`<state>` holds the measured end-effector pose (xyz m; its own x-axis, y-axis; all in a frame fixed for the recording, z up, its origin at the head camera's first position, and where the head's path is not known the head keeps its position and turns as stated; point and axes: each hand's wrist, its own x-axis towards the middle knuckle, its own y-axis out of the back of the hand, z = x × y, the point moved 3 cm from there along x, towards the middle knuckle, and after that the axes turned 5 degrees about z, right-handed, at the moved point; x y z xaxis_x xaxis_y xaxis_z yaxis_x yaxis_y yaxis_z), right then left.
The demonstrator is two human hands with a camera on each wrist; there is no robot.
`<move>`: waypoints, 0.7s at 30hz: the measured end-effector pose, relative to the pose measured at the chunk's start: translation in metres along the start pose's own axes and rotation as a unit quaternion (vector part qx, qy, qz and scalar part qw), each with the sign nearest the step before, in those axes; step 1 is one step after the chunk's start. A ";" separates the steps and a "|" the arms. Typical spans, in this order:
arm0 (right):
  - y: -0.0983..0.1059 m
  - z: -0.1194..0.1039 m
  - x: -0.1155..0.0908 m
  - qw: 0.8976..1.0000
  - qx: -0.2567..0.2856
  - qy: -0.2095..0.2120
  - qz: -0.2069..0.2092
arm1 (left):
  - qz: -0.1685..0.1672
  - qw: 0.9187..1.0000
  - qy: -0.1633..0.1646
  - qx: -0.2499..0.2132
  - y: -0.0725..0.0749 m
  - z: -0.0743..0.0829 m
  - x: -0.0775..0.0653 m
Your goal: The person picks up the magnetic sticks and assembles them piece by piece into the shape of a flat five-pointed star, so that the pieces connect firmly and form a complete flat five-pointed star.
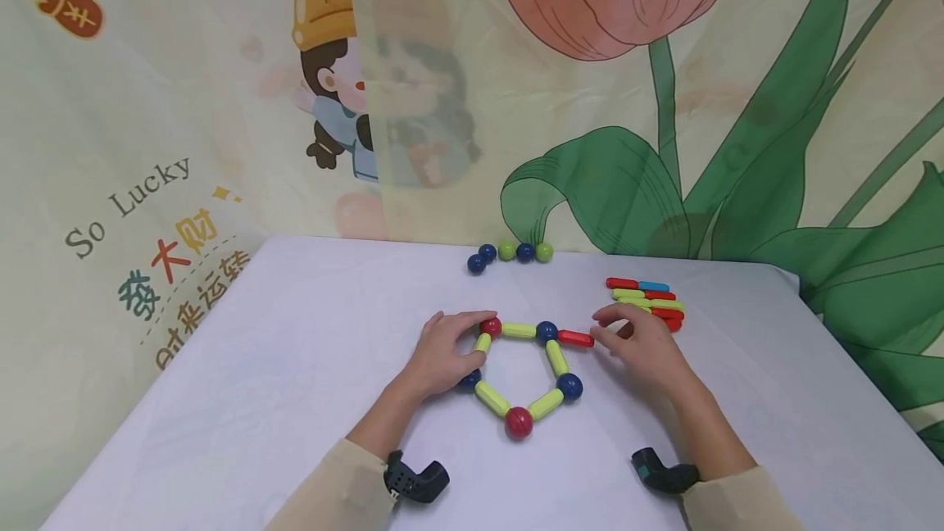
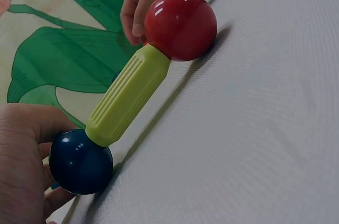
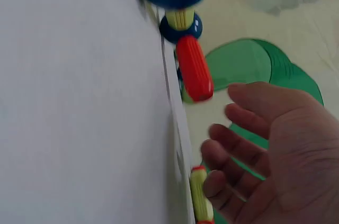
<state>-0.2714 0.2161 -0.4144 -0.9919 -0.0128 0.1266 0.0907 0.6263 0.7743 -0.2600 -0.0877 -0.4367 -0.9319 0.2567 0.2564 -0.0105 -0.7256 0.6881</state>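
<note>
Left hand (image 1: 442, 353) grips the left side of a five-sided ring (image 1: 492, 398) of yellow-green rods and red and blue balls, which lies on the white table (image 1: 258, 367). Right hand (image 1: 643, 344) has fingers parted, loosely bent, holds nothing; thumb just beside the free end of a red rod (image 1: 575, 338) jutting from the ring's far-side blue ball (image 1: 546, 332). Spare rods (image 1: 628, 294) lie just beyond this hand; five loose balls (image 1: 506, 250) near the table's far edge.

Plain beige left sleeve (image 1: 335, 494), lower left of centre, and what a curved black wrist device (image 1: 420, 484) at its cuff, pocked with tiny holes! Lower right, a beige right sleeve (image 1: 741, 506); its black device (image 1: 666, 478) flashes a teal patch.
</note>
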 end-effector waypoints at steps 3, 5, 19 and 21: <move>0.011 0.007 0.000 1.000 0.001 -0.003 0.024 | 0.000 1.000 -0.004 -0.001 0.000 0.000 0.000; 0.017 0.011 0.000 0.999 0.006 -0.006 0.033 | 0.000 1.000 -0.005 -0.001 0.000 -0.001 0.000; 0.035 0.036 0.000 0.998 0.043 -0.021 0.051 | 0.001 1.000 -0.003 0.004 -0.001 -0.002 0.000; 0.038 0.040 0.000 0.997 0.056 -0.034 0.050 | 0.003 1.000 -0.004 0.005 -0.001 -0.002 0.000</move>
<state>-0.2712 0.2711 -0.4105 -0.9826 0.1044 0.1538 0.1822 0.7045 0.6859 -0.2605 -0.0886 -0.4387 -0.9287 0.2582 0.2660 -0.0020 -0.7211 0.6928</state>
